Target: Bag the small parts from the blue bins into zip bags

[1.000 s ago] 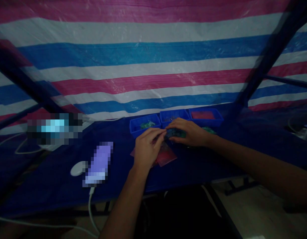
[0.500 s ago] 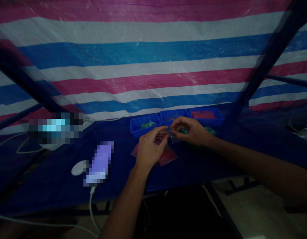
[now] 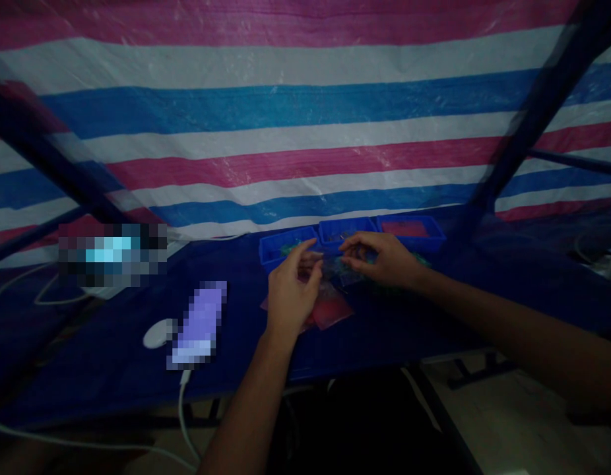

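My left hand (image 3: 293,287) hovers over pink plastic bags (image 3: 332,311), its thumb and fingers apart with nothing visible between them. To its right, my right hand (image 3: 382,258) pinches a small clear plastic bag (image 3: 352,274), which hangs below the fingertips. The bag's contents are too dim to make out. Behind my hands stand three blue bins: the left bin (image 3: 268,251) with green-white pieces, the middle bin (image 3: 325,227) with small pieces I cannot make out, and the right bin (image 3: 437,241) with a flat red-pink stack (image 3: 404,229). Green items (image 3: 421,260) lie partly hidden behind my right wrist.
A phone (image 3: 199,323) with a white cable (image 3: 183,409) and a white round object (image 3: 160,334) lie on the blue table (image 3: 122,356) at left. A blurred-out lit device (image 3: 110,254) is farther back. Striped sheeting (image 3: 286,105) and dark posts (image 3: 528,112) border the table.
My left hand has moved slightly left, away from my right hand, and its fingers have spread. My right hand stays nearly in place with the clear bag.
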Demonstrator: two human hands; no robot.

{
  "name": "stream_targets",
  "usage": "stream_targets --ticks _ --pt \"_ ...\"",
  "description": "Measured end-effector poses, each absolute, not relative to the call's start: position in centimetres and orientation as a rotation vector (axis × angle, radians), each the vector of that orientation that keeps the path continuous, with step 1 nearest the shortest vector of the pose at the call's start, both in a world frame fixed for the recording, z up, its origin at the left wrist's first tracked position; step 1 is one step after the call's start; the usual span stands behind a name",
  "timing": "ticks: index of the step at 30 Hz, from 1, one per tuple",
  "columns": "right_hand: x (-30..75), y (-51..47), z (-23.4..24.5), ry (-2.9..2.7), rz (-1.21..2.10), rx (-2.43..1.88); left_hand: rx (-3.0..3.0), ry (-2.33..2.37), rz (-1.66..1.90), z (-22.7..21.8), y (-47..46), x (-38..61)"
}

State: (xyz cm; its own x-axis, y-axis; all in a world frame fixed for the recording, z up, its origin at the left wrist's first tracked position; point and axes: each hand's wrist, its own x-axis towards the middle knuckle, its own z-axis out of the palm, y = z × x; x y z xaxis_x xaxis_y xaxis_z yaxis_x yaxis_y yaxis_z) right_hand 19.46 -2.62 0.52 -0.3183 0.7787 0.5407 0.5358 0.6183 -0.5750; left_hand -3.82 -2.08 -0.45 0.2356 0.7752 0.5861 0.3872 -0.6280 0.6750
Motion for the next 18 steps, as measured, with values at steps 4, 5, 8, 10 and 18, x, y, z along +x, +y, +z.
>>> stream_targets --ticks 4,5,8,10,18 --pt "20.1 -3.0 1.1 -2.414 0.402 -0.852 2.124 1.066 1.437 -0.2 -2.0 -4.1" --pt "20.0 -3.1 1.0 -2.496 0.416 -0.79 2.126 1.072 1.451 -0.1 -2.0 -4.2" --pt "19.5 -3.1 0.4 -2.61 0.436 -0.698 2.079 1.111 1.468 -0.1 -2.0 -4.2" --pt "19.2 -3.1 0.0 -2.62 0.431 -0.714 1.997 1.121 1.462 -0.3 -2.0 -4.1" --pt "19.2 -3.1 0.1 -2.587 0.434 -0.788 2.036 1.118 1.473 0.2 -2.2 -4.0"
